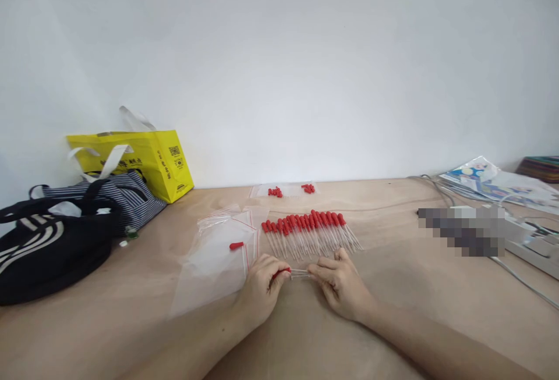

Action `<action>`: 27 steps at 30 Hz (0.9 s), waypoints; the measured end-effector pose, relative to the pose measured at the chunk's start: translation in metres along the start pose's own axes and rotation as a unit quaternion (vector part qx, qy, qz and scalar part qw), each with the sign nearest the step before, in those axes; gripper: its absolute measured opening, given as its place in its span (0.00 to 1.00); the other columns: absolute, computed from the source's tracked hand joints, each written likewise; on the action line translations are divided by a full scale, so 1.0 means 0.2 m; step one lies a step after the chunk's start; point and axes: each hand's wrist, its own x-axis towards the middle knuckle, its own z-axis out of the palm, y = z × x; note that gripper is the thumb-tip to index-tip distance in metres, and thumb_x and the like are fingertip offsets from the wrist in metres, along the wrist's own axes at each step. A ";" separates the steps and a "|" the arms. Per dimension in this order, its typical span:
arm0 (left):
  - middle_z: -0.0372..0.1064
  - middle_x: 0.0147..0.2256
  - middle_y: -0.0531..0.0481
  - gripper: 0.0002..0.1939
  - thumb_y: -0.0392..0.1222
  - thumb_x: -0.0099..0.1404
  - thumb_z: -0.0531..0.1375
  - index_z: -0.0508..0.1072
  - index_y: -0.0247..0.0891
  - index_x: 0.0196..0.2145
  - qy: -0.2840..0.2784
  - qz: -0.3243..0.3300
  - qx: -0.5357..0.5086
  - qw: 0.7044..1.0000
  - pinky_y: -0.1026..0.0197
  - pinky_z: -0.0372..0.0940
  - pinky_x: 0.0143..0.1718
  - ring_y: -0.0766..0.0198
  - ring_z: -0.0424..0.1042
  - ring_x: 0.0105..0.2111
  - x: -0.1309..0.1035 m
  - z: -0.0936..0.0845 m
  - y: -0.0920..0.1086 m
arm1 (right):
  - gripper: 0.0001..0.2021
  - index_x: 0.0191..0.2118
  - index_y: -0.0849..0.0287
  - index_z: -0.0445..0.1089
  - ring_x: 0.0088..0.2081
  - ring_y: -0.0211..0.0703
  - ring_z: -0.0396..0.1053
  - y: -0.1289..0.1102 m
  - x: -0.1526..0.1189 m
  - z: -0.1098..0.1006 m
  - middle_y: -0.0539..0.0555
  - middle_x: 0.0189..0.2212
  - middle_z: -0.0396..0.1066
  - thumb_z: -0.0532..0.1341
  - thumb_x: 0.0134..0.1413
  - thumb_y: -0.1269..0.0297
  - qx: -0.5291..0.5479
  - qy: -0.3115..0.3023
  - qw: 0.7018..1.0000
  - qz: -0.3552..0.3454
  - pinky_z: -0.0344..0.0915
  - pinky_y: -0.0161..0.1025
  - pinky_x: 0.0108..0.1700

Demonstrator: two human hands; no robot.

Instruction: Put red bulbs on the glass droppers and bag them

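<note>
My left hand (264, 282) is closed, pinching the red rubber bulb end of a dropper. The clear tube (299, 273) spans the gap to my right hand (337, 284), whose fingers are closed on its other end. More than one thin tube seems to lie between the hands, but the fingers hide the ends. Just beyond them, a row of red-topped droppers (308, 231) lies side by side on the table, bulbs pointing away from me. One loose red rubber bulb (236, 245) rests on clear zip bags (205, 275) left of the row.
Farther back lies a clear bag (289, 190) with more red-topped droppers. A yellow bag (174, 164), a striped bag (151, 202) and a black bag (56, 258) stand at left. On the right are a power strip (535, 258), cables and printed plastic packets (484, 179).
</note>
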 end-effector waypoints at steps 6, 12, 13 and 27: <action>0.67 0.26 0.50 0.10 0.39 0.63 0.49 0.68 0.37 0.29 -0.012 0.044 0.044 0.998 0.58 0.56 0.34 0.62 0.62 0.30 -0.01 0.01 0.01 | 0.11 0.25 0.59 0.63 0.22 0.34 0.53 0.00 -0.01 0.02 0.49 0.20 0.62 0.47 0.51 0.75 -0.006 0.018 0.999 -0.029 0.42 0.36 0.32; 0.65 0.25 0.50 0.09 0.38 0.63 0.49 0.66 0.36 0.28 -0.007 0.091 0.050 0.995 0.58 0.54 0.34 0.63 0.62 0.29 -0.01 0.02 0.01 | 0.10 0.24 0.60 0.61 0.23 0.34 0.54 -0.01 0.00 0.04 0.49 0.20 0.62 0.47 0.50 0.76 0.019 0.026 0.999 -0.042 0.43 0.36 0.32; 0.65 0.24 0.51 0.09 0.38 0.63 0.49 0.66 0.36 0.28 -0.005 0.094 0.048 0.994 0.58 0.54 0.34 0.63 0.62 0.29 -0.01 0.02 0.01 | 0.10 0.24 0.60 0.61 0.23 0.34 0.54 -0.01 0.00 0.04 0.49 0.20 0.62 0.47 0.50 0.76 0.025 0.025 0.998 -0.042 0.43 0.35 0.32; 0.67 0.25 0.52 0.10 0.39 0.63 0.49 0.67 0.37 0.28 -0.017 0.078 0.034 0.996 0.59 0.53 0.35 0.64 0.63 0.29 0.00 0.00 0.02 | 0.10 0.27 0.60 0.62 0.25 0.35 0.56 -0.02 0.02 0.06 0.49 0.22 0.62 0.46 0.52 0.74 0.062 0.004 0.997 -0.035 0.45 0.35 0.32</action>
